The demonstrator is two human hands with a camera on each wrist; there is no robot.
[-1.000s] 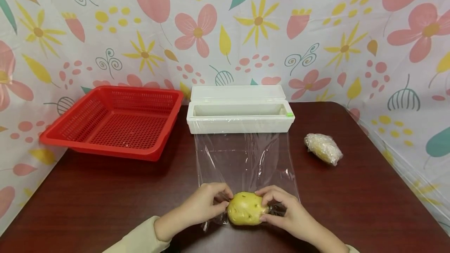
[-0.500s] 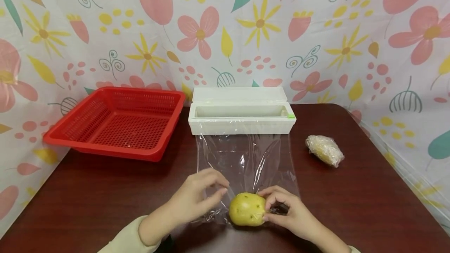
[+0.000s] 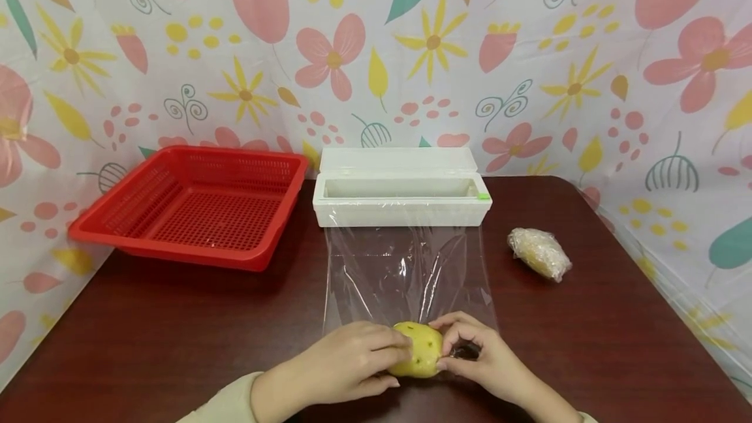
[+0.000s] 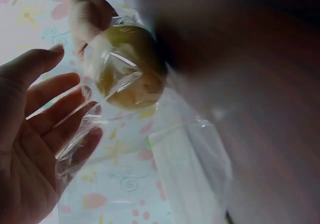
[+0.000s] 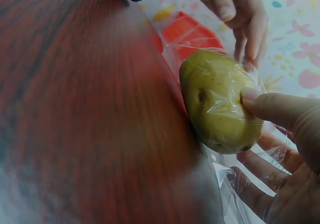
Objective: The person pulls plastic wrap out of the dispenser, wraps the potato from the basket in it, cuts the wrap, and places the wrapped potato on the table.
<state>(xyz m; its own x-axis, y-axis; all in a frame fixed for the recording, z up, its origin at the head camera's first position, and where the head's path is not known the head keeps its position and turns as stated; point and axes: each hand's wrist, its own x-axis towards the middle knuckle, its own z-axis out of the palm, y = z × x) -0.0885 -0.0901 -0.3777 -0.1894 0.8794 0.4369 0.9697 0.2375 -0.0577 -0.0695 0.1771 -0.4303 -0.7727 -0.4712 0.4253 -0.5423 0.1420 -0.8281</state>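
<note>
A yellow potato (image 3: 427, 350) lies on the near end of a sheet of clear plastic wrap (image 3: 382, 273), with film stretched over its skin in the right wrist view. My right hand (image 3: 484, 354) grips the potato's right end, the thumb pressing its surface. At the other end is my left hand (image 3: 352, 361), its fingers overlapping the potato in the head view. The left wrist view has those fingers loosely bent, close beside the film. From there the wrap runs back to a white dispenser box (image 3: 405, 215) with its lid raised.
A second potato (image 3: 539, 253), wrapped in crinkled film, sits to the right on the dark wooden table (image 3: 587, 344). At the back left stands a red plastic basket (image 3: 176, 251). A flowered cloth (image 3: 376, 51) hangs behind the table.
My left hand let go at the potato's left side, lifted up and left, then came back down over that end. The right hand has kept its grip on the potato.
</note>
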